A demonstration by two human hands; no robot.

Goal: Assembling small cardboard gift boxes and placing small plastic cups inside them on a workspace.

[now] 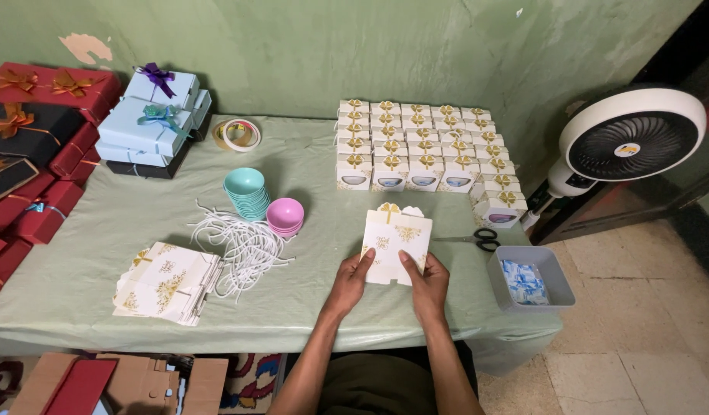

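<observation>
Both hands hold one flat white gift box with gold print point(395, 244) over the front of the green-covered table point(86, 253). My left hand point(353, 278) grips its lower left edge, and my right hand point(426, 281) grips its lower right edge. The box stands tilted, its gold bow tab at the top. A stack of flat unfolded boxes of the same kind point(168, 282) lies to the left. White cords point(243, 244) lie in a loose heap beside a stack of teal bowls point(245, 192) and pink bowls point(285, 216).
Several folded white boxes point(416, 150) stand in rows at the back right. Scissors point(473, 239) lie by a grey tray of blue packets point(530, 278). Tape rolls point(238, 134), blue boxes point(151, 119) and red boxes point(39, 146) sit at left. A fan point(627, 146) stands right.
</observation>
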